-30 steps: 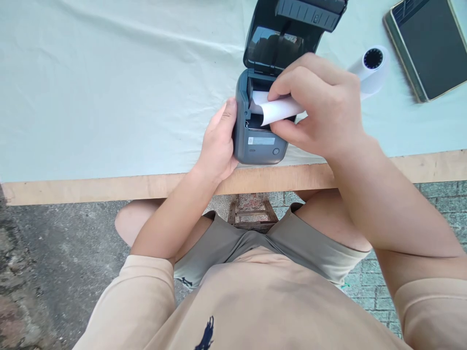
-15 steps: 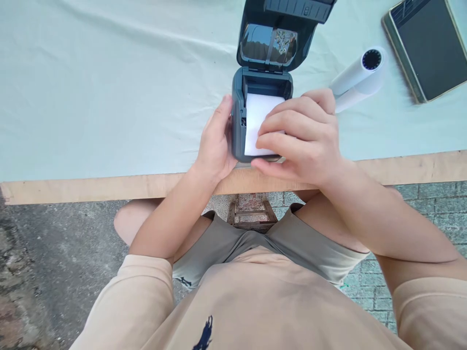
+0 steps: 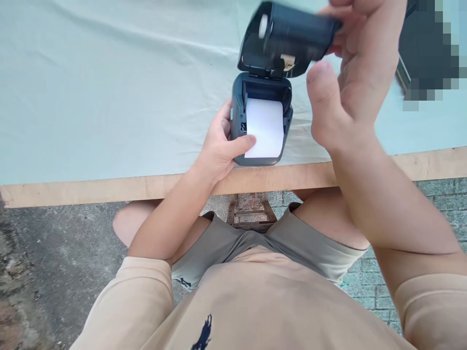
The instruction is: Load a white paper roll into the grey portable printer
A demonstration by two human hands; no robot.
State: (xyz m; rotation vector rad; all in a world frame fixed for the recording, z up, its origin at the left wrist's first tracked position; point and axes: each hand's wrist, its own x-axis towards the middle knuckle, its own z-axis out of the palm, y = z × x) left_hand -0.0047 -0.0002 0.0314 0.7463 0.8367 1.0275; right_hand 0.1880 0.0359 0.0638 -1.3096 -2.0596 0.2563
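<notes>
A dark portable label printer (image 3: 237,146) stands at the table's front edge with its hinged lid (image 3: 292,36) raised. White paper (image 3: 264,126) lies in its bay, coming up to the front rim. My left hand (image 3: 222,146) is closed round the printer's left side, its thumb pressing on the left edge of the paper. My right hand (image 3: 359,73) is up at the lid's right end, fingers hooked behind its edge and thumb held apart. The lid is slightly blurred, and its inner side with a small white round end shows.
A pale cloth (image 3: 109,97) covers the table, with a bare wooden edge (image 3: 91,189) along the front. At the upper right lies a dark flat device (image 3: 426,58), partly pixelated and partly behind my right hand. My knees and a wooden stool (image 3: 255,225) are below the edge.
My right hand has left the paper and risen to the lid, which has tipped forward somewhat. My left thumb has come onto the paper. The white roll at right is now hidden behind my right hand.
</notes>
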